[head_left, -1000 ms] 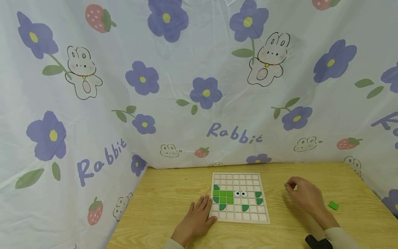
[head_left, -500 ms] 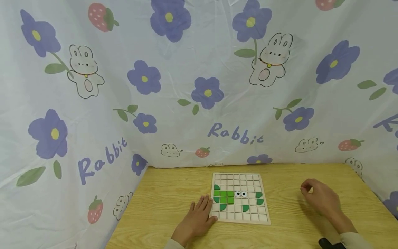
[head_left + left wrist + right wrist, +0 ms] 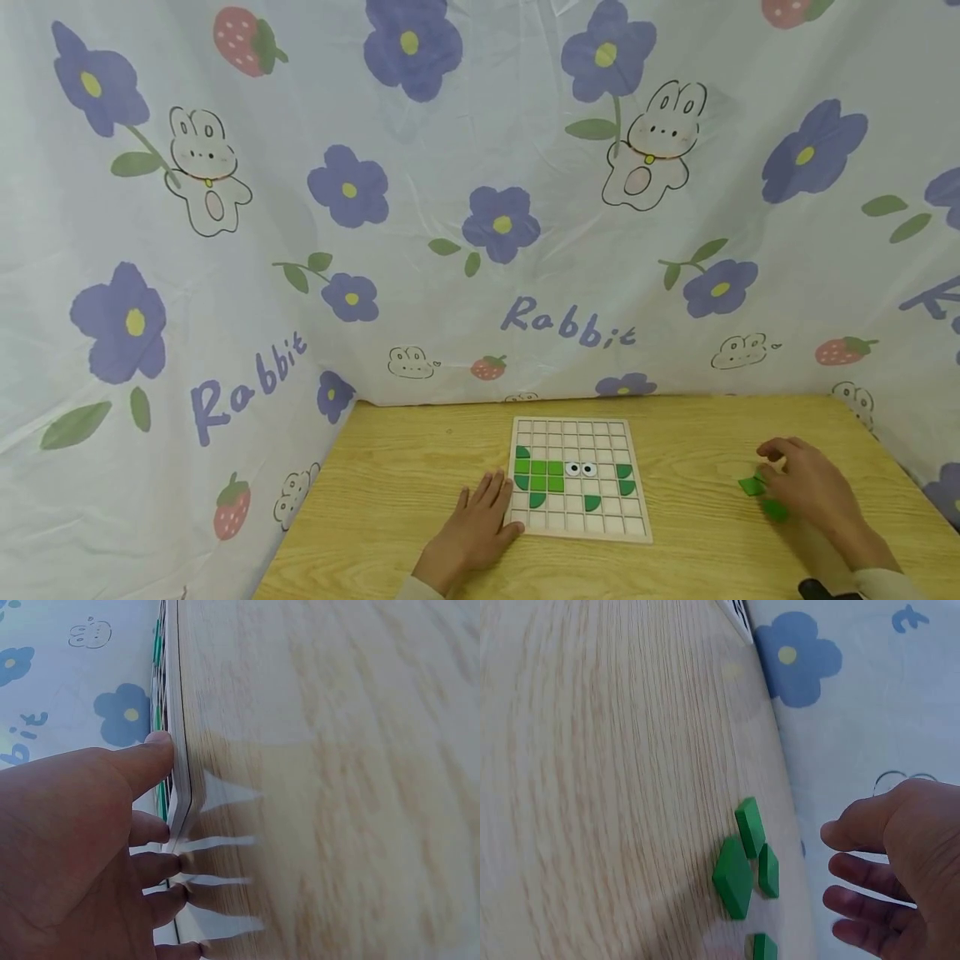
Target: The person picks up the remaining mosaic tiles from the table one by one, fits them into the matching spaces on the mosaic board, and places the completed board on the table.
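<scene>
A wooden grid board [image 3: 603, 525] lies on the table with bright green square tiles [image 3: 538, 481], dark green quarter-circle tiles [image 3: 592, 503] and two eye tiles [image 3: 581, 469] in its cells. Flat beside its left edge rests my left hand [image 3: 472, 529], fingers extended; in the left wrist view its thumb and fingertips touch the board's side. To the right of the board, my right hand [image 3: 813, 492] hovers over loose green tiles [image 3: 751, 486], partly hiding them. The right wrist view shows its fingers apart and bent with nothing between them, above several green tiles [image 3: 733, 879].
The wooden table [image 3: 405, 467] meets a white curtain [image 3: 420, 292] printed with flowers and rabbits along its back and sides. A black object [image 3: 821, 590] shows by the right wrist at the bottom edge.
My right hand has moved rightward, away from the board, and its thumb and fingers have parted. Green tiles now show beneath it. The left hand and the board's tiles have stayed put.
</scene>
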Motion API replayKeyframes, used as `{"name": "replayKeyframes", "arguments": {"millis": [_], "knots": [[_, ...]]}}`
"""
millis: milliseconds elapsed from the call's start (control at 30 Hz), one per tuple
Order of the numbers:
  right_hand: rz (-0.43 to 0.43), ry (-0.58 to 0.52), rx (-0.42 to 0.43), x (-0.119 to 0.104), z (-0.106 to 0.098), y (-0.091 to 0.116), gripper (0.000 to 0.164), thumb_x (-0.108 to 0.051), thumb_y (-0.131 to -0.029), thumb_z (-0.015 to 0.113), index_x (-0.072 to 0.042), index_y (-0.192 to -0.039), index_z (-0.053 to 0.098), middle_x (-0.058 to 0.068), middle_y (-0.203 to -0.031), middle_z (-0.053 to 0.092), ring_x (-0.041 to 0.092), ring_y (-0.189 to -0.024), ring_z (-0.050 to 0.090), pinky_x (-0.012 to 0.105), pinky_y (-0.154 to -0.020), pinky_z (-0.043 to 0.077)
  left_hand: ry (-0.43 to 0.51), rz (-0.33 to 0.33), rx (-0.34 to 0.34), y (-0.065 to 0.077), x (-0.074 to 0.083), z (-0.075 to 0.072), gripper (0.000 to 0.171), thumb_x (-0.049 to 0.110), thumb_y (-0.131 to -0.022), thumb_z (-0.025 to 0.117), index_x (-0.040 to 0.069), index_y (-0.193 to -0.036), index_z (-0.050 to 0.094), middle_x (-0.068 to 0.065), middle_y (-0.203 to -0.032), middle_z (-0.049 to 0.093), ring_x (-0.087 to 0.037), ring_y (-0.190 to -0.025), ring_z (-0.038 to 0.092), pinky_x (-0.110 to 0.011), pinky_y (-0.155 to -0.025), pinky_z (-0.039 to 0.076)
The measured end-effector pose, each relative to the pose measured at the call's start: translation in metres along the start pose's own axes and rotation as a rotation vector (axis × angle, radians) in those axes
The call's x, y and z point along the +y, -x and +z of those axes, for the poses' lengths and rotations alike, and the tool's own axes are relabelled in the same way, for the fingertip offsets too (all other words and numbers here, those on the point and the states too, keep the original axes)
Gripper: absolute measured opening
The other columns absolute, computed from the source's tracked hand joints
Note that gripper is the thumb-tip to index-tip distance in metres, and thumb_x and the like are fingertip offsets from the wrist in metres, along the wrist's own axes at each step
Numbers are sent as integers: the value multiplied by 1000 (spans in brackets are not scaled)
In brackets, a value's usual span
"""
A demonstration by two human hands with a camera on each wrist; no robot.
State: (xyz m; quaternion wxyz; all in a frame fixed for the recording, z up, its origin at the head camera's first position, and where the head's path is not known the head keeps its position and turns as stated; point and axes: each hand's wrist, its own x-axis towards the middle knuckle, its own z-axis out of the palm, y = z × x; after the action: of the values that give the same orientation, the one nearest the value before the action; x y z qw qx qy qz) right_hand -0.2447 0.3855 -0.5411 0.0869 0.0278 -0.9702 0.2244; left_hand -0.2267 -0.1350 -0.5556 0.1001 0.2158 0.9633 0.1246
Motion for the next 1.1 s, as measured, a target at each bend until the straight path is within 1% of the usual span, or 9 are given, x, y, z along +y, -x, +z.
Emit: {"name": "replayKeyframes", "arguments": {"millis": [67, 167, 267, 367, 533, 733, 967, 1100], "knots": [[-1, -11, -19, 4, -1, 1, 28, -14, -100, 67, 4, -121, 71, 24, -116, 69, 42, -99, 68, 56, -75, 57, -2, -2, -1, 0, 0, 1, 76, 50, -111, 51, 9, -170, 28, -14, -179, 21, -36, -166, 20, -67, -128, 24], [2, -18, -78, 11, -2, 2, 32, -16, -102, 67, 6, -125, 69, 33, -122, 65, 49, -104, 66, 59, -78, 57, -7, -4, -1, 0, -1, 1, 76, 51, -111, 51, 9, -170, 28, -14, -179, 21, -36, -166, 20, -67, -128, 25], [-16, 2, -133, 17, -1, 3, 36, -18, -101, 70, 6, -127, 70, 40, -129, 62, 57, -109, 64, 64, -82, 56, -13, -3, 0, 0, -1, 2, 76, 51, -111, 51, 10, -170, 28, -14, -179, 21, -36, -166, 21, -67, -128, 25], [-51, 17, -150, 23, 1, 5, 35, -15, -98, 73, 6, -126, 72, 41, -128, 63, 59, -110, 64, 67, -85, 56, -15, -2, 0, 0, -1, 2, 76, 52, -111, 51, 10, -170, 28, -13, -179, 21, -35, -166, 21, -67, -128, 25], [-61, 6, -151, 29, 3, 6, 28, -12, -98, 74, 1, -122, 75, 33, -123, 68, 51, -105, 69, 64, -84, 58, -12, -2, 2, 0, -2, 3, 76, 52, -111, 50, 10, -170, 28, -13, -179, 21, -35, -166, 20, -67, -128, 25], [-41, 7, -184, 30, 1, 5, 25, -13, -98, 74, -2, -120, 76, 21, -115, 72, 31, -94, 70, 52, -77, 59, 3, -4, 0, 1, -1, 4, 76, 52, -111, 51, 9, -170, 28, -13, -179, 21, -36, -166, 20, -68, -128, 24], [-20, 16, -167, 26, 2, 8, 23, -21, -99, 76, -5, -116, 77, 15, -111, 75, 29, -94, 69, 51, -76, 59, 0, -3, 0, 2, -1, 4, 76, 52, -111, 50, 10, -170, 28, -13, -179, 21, -35, -166, 21, -67, -128, 25], [0, 30, -155, 25, 3, 7, 22, -21, -98, 76, -5, -112, 76, 10, -105, 75, 23, -87, 67, 46, -71, 57, -4, 4, 4, 1, -1, 2, 76, 53, -111, 50, 10, -170, 28, -14, -179, 21, -36, -166, 21, -68, -127, 25]]}}
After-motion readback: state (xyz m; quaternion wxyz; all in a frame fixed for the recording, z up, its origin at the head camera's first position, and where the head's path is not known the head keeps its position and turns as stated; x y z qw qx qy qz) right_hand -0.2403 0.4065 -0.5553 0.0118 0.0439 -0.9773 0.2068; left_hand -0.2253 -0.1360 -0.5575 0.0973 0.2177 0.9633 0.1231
